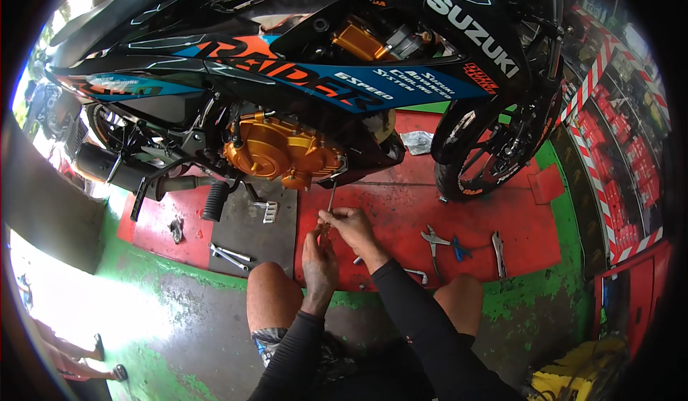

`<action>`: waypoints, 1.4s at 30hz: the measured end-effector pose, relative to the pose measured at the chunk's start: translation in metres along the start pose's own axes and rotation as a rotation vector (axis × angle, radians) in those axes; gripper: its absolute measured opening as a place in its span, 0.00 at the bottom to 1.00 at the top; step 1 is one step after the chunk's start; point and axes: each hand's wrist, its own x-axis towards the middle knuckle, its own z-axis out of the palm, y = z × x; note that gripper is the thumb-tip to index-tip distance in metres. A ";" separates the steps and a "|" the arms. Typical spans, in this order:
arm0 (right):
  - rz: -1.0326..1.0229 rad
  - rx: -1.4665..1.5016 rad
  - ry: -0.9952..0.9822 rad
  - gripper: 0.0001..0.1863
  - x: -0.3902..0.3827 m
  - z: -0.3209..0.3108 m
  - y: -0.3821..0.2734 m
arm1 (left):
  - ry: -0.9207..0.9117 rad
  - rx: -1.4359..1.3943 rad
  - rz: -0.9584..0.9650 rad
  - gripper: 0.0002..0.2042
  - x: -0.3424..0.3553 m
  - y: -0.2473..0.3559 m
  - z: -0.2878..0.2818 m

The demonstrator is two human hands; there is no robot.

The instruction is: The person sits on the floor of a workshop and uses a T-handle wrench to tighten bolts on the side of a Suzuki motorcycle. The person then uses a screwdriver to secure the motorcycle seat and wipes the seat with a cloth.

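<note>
- The slim hand tool (331, 199), which looks like a screwdriver, stands between the person and the motorcycle (287, 78), its shaft pointing up toward the underside by the dark lower fairing (367, 163), just beside the gold engine cover (269, 150). Whether its tip touches anything is too small to tell.
- The left hand (320, 263) is closed around the orange-brown handle (325, 240), fingers curled in; the exact grip is partly hidden.
- The right hand (351, 230) is nearly closed, thumb and fingertips pinching the tool where shaft meets handle.
- The tool should be light, with a stiff metal shaft that won't bend under finger pressure.
- The handle is the natural place for turning force; the shaft's lower end suits a light guiding pinch. Bare metal could be slippery if oily, so it may roll between the fingers.
- The fairing is probably thin plastic, easily scratched by a slipping tip; the engine cover looks hard and rigid.
- On the red platform (387, 218) lie pliers (436, 243), a blue-handled tool (461, 249) and locking pliers (498, 254).
</note>
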 end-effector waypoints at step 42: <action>0.096 -0.571 -0.092 0.12 -0.113 -0.158 0.095 | -0.293 -1.068 -0.911 0.18 0.034 0.021 -0.006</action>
